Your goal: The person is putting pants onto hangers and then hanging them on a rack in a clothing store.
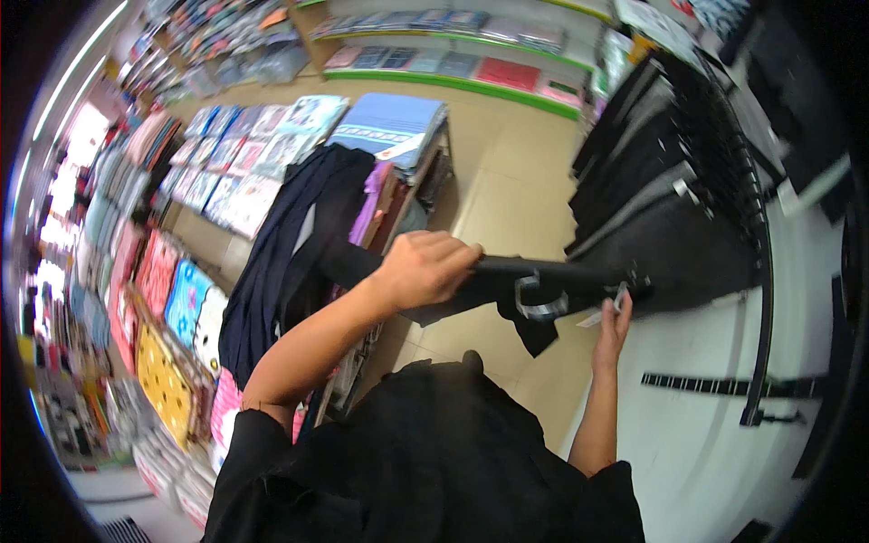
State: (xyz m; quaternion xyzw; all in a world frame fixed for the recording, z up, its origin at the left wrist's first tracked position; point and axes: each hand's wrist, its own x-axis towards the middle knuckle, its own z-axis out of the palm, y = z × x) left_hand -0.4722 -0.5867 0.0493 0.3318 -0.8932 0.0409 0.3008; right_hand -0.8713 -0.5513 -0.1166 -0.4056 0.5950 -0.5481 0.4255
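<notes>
Head view: left hand clenched around a black garment; right hand pinching its white tag (small, rectangular) beside hanging black clothes.

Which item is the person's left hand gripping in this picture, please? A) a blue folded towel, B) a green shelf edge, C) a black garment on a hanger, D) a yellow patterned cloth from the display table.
C: the left hand is closed over a black garment held level toward the wall rack, while the right hand touches its far end by a white tag.
</notes>
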